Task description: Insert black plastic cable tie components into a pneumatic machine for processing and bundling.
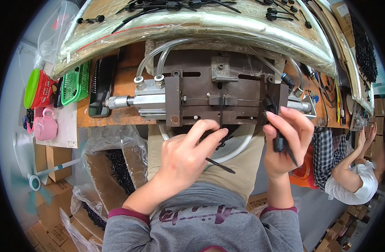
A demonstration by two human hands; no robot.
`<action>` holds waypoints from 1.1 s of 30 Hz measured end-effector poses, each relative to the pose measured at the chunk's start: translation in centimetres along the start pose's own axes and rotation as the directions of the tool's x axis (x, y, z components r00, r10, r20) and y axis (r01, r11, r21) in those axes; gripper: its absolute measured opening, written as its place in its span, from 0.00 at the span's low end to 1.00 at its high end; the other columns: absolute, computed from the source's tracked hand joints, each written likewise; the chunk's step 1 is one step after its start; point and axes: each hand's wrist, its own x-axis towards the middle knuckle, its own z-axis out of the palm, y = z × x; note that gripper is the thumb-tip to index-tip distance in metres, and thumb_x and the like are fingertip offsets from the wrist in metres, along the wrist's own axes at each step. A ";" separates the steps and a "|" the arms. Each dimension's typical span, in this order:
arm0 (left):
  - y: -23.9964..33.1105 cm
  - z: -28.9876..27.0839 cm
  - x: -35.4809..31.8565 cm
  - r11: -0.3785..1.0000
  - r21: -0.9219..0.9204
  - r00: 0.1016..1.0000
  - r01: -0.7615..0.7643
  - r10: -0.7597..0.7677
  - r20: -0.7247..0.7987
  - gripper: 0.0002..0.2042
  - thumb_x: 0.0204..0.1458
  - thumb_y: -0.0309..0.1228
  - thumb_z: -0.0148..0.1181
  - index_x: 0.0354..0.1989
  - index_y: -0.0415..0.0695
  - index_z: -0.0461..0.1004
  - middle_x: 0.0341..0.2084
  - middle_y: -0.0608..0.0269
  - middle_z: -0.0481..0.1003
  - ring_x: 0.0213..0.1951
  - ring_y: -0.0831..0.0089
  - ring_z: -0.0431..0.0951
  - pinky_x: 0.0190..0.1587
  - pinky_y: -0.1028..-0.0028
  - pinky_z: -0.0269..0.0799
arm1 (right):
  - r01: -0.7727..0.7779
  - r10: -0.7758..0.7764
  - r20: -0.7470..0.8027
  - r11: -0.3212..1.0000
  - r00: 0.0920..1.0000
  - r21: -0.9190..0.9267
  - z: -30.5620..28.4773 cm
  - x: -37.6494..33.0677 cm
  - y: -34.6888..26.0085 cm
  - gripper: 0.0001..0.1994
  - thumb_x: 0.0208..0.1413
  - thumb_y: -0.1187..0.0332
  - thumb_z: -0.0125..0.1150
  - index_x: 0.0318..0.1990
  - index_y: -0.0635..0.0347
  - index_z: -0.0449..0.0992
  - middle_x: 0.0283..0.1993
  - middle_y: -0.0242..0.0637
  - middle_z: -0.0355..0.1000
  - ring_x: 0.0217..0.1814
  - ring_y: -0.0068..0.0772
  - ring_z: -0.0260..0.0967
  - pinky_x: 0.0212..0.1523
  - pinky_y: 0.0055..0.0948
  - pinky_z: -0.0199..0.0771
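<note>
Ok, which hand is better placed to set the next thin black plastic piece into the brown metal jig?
Probably the left hand: it pinches a thin black plastic piece just below the brown metal jig.

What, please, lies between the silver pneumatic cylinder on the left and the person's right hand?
In the head view, the dark brown metal jig lies between the silver pneumatic cylinder and the right hand.

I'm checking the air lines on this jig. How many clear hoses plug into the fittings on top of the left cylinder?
2. Both clear hoses arch down from the bench into side-by-side fittings atop the left cylinder. More thin tubes run toward the right end; plastic sheet may hide others.
</note>
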 end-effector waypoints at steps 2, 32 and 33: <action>-0.2 0.4 0.1 0.998 0.062 0.999 -0.032 0.030 0.028 0.17 0.39 0.22 0.69 0.42 0.45 0.82 0.46 0.63 0.80 0.25 0.73 0.80 0.25 0.75 0.74 | -0.142 0.144 -0.010 0.987 0.990 0.074 -0.4 -0.4 -0.2 0.08 0.54 0.71 0.70 0.41 0.62 0.83 0.45 0.39 0.68 0.41 0.28 0.70 0.38 0.25 0.76; 1.2 -2.3 1.2 0.851 -0.442 0.952 -0.284 0.306 -0.022 0.14 0.40 0.27 0.70 0.39 0.48 0.85 0.32 0.69 0.80 0.25 0.78 0.79 0.23 0.78 0.71 | -0.752 0.472 0.677 -0.044 0.565 0.658 -0.5 1.4 -2.0 0.09 0.65 0.68 0.54 0.38 0.66 0.70 0.37 0.43 0.70 0.24 0.22 0.69 0.17 0.18 0.67; 1.2 -2.6 1.2 0.804 -0.535 0.954 -0.258 0.300 -0.009 0.13 0.40 0.27 0.70 0.38 0.47 0.86 0.31 0.68 0.80 0.25 0.76 0.79 0.24 0.78 0.72 | -0.744 0.489 0.661 -0.038 0.569 0.667 -0.6 1.4 -2.0 0.09 0.66 0.67 0.54 0.38 0.66 0.69 0.37 0.44 0.70 0.24 0.22 0.69 0.17 0.18 0.67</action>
